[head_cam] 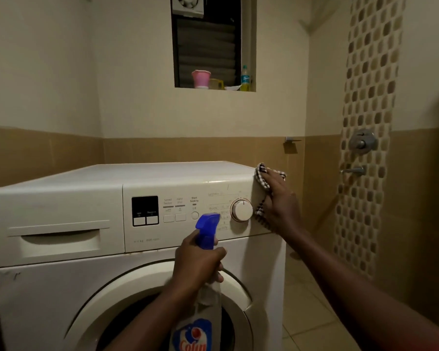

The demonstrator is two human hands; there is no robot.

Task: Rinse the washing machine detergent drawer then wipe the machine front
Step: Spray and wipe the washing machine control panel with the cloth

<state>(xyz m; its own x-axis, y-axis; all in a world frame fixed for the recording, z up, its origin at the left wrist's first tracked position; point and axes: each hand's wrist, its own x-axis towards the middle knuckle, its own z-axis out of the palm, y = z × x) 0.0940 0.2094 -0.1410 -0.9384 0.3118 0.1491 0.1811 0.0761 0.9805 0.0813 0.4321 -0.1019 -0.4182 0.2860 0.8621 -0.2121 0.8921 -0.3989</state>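
A white front-loading washing machine (61, 287) fills the lower left of the head view. Its detergent drawer (58, 239) is closed at the upper left of the front. My left hand (198, 262) grips the neck of a clear spray bottle (200, 317) with a blue trigger head, held in front of the round door (238, 295). My right hand (279, 201) presses a checked cloth (261, 177) flat against the top right corner of the control panel, just right of the white dial (241, 209).
A tiled wall stands behind the machine. A window ledge above holds a pink cup (200, 78) and a bottle (245, 78). Shower taps (363, 143) are mounted on the mosaic strip at right. Tiled floor runs to the right of the machine.
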